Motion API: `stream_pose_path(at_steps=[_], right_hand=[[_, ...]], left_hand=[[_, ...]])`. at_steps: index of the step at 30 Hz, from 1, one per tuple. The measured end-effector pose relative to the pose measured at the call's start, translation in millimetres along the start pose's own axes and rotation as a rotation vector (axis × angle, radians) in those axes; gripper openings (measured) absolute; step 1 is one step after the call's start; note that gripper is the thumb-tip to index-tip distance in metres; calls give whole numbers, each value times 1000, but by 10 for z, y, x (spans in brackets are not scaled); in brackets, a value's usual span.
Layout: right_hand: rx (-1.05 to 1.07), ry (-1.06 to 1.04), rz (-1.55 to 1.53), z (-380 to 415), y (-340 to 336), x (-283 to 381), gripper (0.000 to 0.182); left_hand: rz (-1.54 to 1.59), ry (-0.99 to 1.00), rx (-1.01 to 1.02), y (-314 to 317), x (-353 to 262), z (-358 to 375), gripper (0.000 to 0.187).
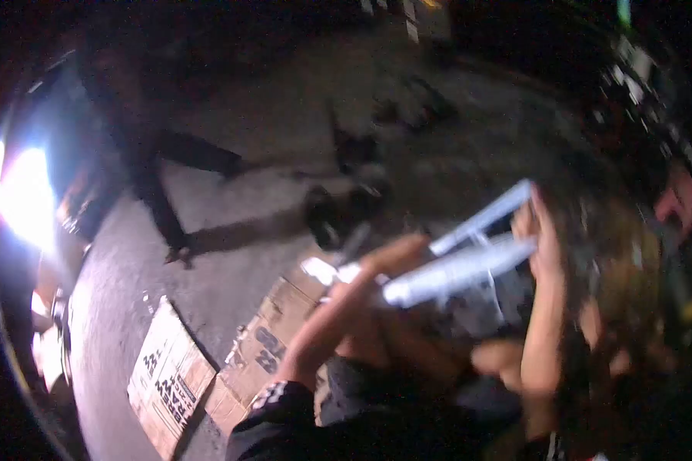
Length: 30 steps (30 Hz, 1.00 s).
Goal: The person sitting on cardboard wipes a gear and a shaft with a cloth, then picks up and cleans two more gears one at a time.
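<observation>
In front of my lap, a blurred white frame-like part (461, 270) with two long pale bars is held up and tilted. My right hand (540, 234) is closed around its right end, with fingers between the bars. At its left end, my left hand (398, 255) grips it from the other side, the fingers partly hidden and smeared by motion. Bent legs show below the part, under dark clothing.
Flattened cardboard (265, 334) lies on the concrete floor at the left, beside a printed cardboard piece (165, 376). A person in dark trousers (150, 180) stands farther back, near a bright lamp (27, 196). Dark round objects (323, 215) sit on the floor ahead.
</observation>
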State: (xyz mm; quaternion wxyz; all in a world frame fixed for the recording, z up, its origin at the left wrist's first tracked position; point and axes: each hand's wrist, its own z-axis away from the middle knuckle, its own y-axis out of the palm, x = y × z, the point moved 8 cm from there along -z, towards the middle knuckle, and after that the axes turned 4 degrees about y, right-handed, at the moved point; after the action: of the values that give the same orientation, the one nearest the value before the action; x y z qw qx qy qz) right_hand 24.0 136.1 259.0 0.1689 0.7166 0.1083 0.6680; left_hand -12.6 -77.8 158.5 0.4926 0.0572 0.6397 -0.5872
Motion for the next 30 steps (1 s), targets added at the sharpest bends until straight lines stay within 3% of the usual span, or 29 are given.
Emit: stream_pose_path(at_steps=[1,2,3,4,5,6,7,9,10,11,12,13,14,16,18,19,20,21,22,23,24,25,27,28,29,30], right_hand=[[-21,33,-5,-73,-44,107,36],[-38,42,31,-129,-98,201,30],[-107,-67,120,-182,-190,333,24],[-83,-67,156,-274,-311,347,21],[-41,-78,190,-336,-401,379,18],[-72,-45,207,-352,-515,352,18],[-99,-68,301,-372,-575,403,17],[-113,-95,403,-320,-604,448,16],[-160,-84,374,-253,-633,434,17],[-205,-72,342,-227,-667,401,17],[-155,-75,441,-250,-713,367,16],[-149,-73,443,-276,-705,299,16],[-141,-29,409,-287,-726,205,15],[-166,47,352,-227,-895,104,15],[-80,50,331,-171,-870,6,17],[-35,124,240,-120,-776,-34,16],[53,192,143,-127,-785,-185,15],[119,270,88,-86,-783,-263,18],[182,287,-33,-18,-636,-272,20],[79,229,83,20,-641,-254,22],[201,125,237,1,-622,-282,22],[325,25,391,26,-580,-323,23],[572,100,866,156,-559,-594,27],[492,319,1288,348,-543,-518,32],[647,361,1301,428,-577,-777,41],[651,346,1377,403,-654,-918,47]], left_hand=[[160,158,11,106,209,-23,30],[191,338,-402,-83,-45,317,33],[620,139,-127,62,33,219,33],[568,-22,-14,4,-108,289,37],[689,75,-26,-17,-249,283,43],[469,109,-153,-54,-141,316,48],[473,-49,-267,-62,-12,349,47],[1003,-359,-160,121,122,346,45],[1032,-125,-199,90,122,220,43],[1064,90,-106,54,11,206,43],[779,171,-258,31,385,187,46],[490,243,-399,-92,367,228,49],[491,245,-401,-81,399,258,49],[917,-381,-198,28,-237,465,56],[796,-153,-349,166,107,317,60],[764,-300,-319,244,107,280,57],[722,-282,-293,296,70,227,51],[721,-17,-163,327,-117,84,41],[781,27,-146,390,-87,-12,37],[842,66,-134,459,-86,-85,35],[1040,-64,-277,506,-243,-58,34],[916,114,-351,363,-380,-126,36],[1149,-215,-595,372,-425,-76,37],[907,-126,-541,262,-400,-117,38],[909,-124,-533,306,-365,-140,38],[860,-57,-532,282,-414,-215,37]])
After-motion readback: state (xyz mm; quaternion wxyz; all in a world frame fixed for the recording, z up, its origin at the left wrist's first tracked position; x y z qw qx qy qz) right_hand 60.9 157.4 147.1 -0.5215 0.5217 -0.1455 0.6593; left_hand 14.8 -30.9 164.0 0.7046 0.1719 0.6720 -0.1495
